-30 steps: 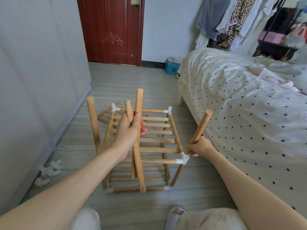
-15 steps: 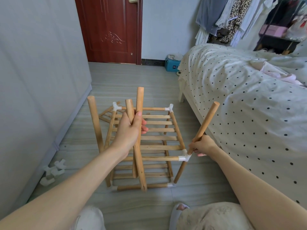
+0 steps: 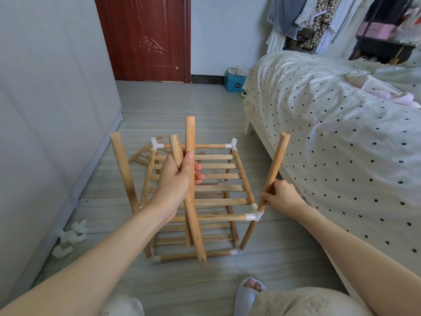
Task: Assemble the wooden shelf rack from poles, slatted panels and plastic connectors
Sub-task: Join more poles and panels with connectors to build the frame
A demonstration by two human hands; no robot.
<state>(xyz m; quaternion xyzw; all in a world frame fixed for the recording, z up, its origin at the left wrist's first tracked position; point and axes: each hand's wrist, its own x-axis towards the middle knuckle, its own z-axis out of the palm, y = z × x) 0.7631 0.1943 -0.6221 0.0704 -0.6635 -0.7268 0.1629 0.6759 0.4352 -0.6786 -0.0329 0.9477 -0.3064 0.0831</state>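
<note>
So the half-built rack (image 3: 198,197) is sitting on the floor (image 3: 173,106) right in front of me, bed (image 3: 330,137) off at 3 o'clock, wardrobe wall at 9. Two slatted tiers are joined so far, and an upright pole (image 3: 124,172) stands at the near left corner.

My right hand (image 3: 281,197) is wrapped around the pole (image 3: 273,169) going into the white corner connector (image 3: 255,214) at the near right, gripping low, just above the plastic. It leans out toward 1 o'clock, so I'd guess it's not seated straight yet. My left hand (image 3: 176,181) is closed around two spare poles (image 3: 188,179), bundled together and held over the middle of the shelf.

Handling notes, just my read of it: the poles look like light, stiff dowels, smooth but not slippery, so a full-fist grip is plenty. Holding close to the connector seems right, since pushing from the top end would lever the joint and probably twist the whole frame. The plastic sockets look like the weak point; I'd push straight down the axis, not wiggle sideways. The frame itself probably wobbles while only friction-fit, so bracing it would help, except my left is busy.

A spare slatted panel (image 3: 145,153) lies at 11 o'clock behind the rack, and loose connectors (image 3: 70,238) sit by the wall at 8 o'clock.
</note>
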